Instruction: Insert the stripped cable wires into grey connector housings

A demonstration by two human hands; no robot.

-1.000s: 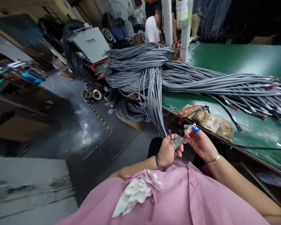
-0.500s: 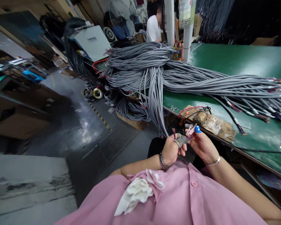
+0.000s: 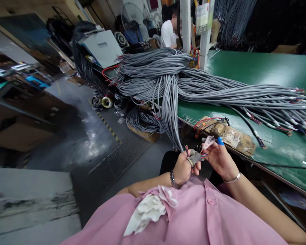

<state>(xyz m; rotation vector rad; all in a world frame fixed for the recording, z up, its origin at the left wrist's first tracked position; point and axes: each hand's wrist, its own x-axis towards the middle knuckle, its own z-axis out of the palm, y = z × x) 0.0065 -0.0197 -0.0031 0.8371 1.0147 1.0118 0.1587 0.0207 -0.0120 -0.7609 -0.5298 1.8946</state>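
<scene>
My left hand [image 3: 183, 167] is closed around the stripped end of a grey cable [image 3: 177, 141]. Thin coloured wires [image 3: 204, 156] fan out beyond its fingers, and a worn grey wrapping [image 3: 194, 158] covers what looks like the thumb. Close on the right, my right hand [image 3: 222, 161] has its thumb and fingers apart beside the wire tips. A blue cover [image 3: 220, 141] sits on that thumb. Pale pinkish material [image 3: 208, 142] shows at the forefinger; whether it is a finger wrap or something held is unclear. Any contact with the wires is too small to make out.
A thick pile of grey cables [image 3: 153, 73] lies across the green table [image 3: 260, 68]. Near its front edge rests a taped wooden block [image 3: 234, 136] with red and black leads. A person in white [image 3: 167, 34] is behind a post. More coiled cable [image 3: 142, 120] lies below.
My right thumb has moved away from the forefinger, and that hand has shifted slightly right. The left hand keeps its hold and has moved slightly left and down.
</scene>
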